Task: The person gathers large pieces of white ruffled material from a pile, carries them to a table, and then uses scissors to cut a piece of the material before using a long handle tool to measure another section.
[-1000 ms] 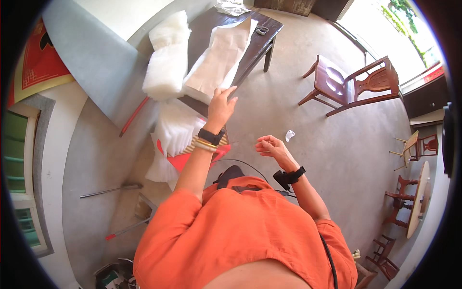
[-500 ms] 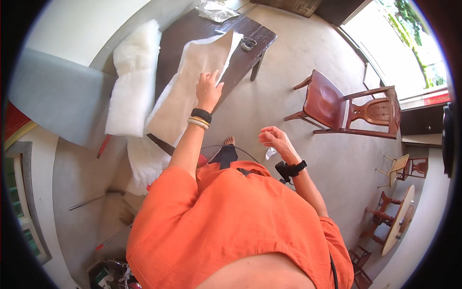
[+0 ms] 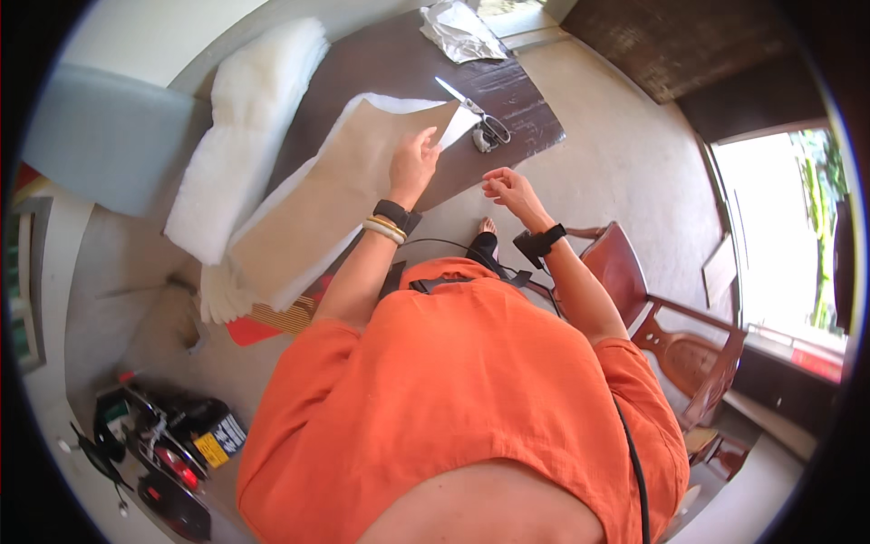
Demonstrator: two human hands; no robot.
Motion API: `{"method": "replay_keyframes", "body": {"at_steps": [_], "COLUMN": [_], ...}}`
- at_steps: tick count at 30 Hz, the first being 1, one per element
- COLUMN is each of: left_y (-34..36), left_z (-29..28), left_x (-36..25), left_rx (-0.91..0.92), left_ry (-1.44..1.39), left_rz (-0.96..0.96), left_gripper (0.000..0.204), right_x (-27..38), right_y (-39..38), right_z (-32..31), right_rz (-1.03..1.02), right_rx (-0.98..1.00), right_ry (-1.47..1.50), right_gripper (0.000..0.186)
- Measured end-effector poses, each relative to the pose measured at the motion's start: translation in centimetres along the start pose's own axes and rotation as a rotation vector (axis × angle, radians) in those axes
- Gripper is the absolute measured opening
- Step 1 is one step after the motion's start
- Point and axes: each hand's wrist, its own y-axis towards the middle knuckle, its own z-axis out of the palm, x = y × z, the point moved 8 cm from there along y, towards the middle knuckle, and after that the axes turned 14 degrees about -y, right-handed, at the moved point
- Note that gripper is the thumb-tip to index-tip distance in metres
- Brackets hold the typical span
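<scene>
A tan sheet [image 3: 349,168] lies over a white batting layer [image 3: 228,295] on the dark table [image 3: 367,63]. The batting shows along the sheet's edges and hangs off the near end. Over the right edge of the tan sheet is my left hand [image 3: 414,168], fingers apart and holding nothing; contact is unclear. My right hand [image 3: 512,192] hovers off the table's near edge, loosely curled fingers apart, with nothing in them. Scissors [image 3: 478,111] lie beyond both hands, beside a small dark-and-white item [image 3: 481,138] I cannot make out.
Thick folded white batting [image 3: 245,136] lies along the table's left side. A crumpled clear plastic bag [image 3: 460,32] sits at the far edge. A wooden chair [image 3: 621,267] stands close to my right forearm. Behind to the left is a motorbike [image 3: 168,453]. A cable crosses near my legs.
My view has turned and come nearer the table, with the scissors now in fuller sight. My right hand is closer to the left one and the table edge. Both hands still hold nothing.
</scene>
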Motion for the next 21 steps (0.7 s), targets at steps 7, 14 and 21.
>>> {"method": "replay_keyframes", "body": {"at_steps": [7,14,21], "left_y": [0.1,-3.6,-9.0], "left_z": [1.4,3.3,-0.2], "left_x": [1.1,2.1,-4.2], "left_rx": [-0.245,-0.442,-0.665], "left_ry": [0.155,-0.439,-0.675], "left_rz": [-0.141,-0.335,-0.274], "left_gripper": [0.034,0.032,0.039], "right_x": [2.2,7.6,11.7], "right_y": [9.2,6.5,1.9], "right_z": [-1.1,3.6,10.7], "right_rz": [-0.222,-0.107,-0.112], "right_rx": [0.253,0.764,0.921], "right_ry": [-0.118,0.212,0.282], "right_gripper": [0.019,0.034,0.037]}}
